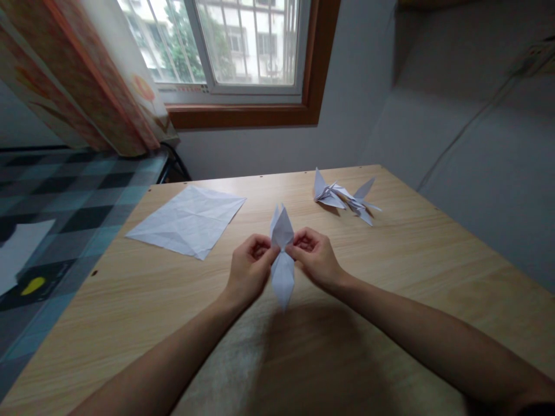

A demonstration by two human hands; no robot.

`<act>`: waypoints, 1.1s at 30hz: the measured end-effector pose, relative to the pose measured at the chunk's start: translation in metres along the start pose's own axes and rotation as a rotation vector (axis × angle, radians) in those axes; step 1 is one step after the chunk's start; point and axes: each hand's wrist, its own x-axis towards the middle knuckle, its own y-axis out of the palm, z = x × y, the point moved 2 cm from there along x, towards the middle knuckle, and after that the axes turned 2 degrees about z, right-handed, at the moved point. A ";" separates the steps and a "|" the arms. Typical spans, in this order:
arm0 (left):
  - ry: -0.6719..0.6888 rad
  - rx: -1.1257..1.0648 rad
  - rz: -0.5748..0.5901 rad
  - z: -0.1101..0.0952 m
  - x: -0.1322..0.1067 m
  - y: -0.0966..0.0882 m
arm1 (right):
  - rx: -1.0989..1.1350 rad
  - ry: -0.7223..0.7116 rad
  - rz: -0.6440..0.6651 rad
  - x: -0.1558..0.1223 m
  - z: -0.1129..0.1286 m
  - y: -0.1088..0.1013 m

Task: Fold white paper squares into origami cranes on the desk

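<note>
Between my two hands is a folded piece of white origami paper (283,280), with pointed flaps reaching up and one long point hanging down. My left hand (251,260) pinches its left side near the narrow middle, thumb in front and fingers curled. On the opposite side my right hand (316,254) pinches it the same way. The fingertips behind the paper are hidden. Both hands are held over the wooden table (390,277).
A creased white paper sheet (191,219) lies flat at the table's back left. Folded white paper pieces (342,196) rest at the back right. To the left stands a bed with a checked cover (108,179), a white sheet (21,248) on it. Behind are a window (251,46) and a curtain (82,69).
</note>
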 end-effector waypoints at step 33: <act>-0.049 -0.142 -0.002 0.000 0.000 0.001 | -0.274 -0.138 -0.057 -0.011 0.003 0.005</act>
